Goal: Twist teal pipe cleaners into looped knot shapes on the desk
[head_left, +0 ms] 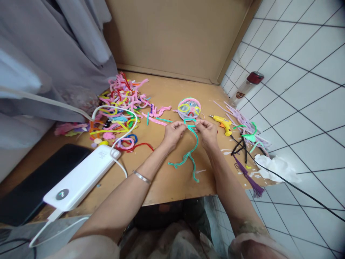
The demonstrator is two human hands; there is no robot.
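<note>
Both hands pinch a teal pipe cleaner point(196, 145) above the middle of the table. My left hand point(174, 133) closes its fingers on one side of the bent upper loop, and my right hand point(207, 132) grips the other side. Below them the pipe cleaner curves down to a twisted joint, where it splits into branches hanging over or lying on the tabletop. Just beyond the fingers stands a small round pink-rimmed piece point(189, 108) decorated with yellow loops and a red bit. A loose teal length point(164, 120) lies left of my left hand.
Tangled coloured pipe cleaners point(126, 95) heap at the back left. A white power bank point(81, 180) with cables lies front left by a black slab point(67, 158). To the right are a yellow glue gun point(223, 124), lilac stems point(242, 120), a purple tassel point(249, 178) and crumpled tissue point(273, 167).
</note>
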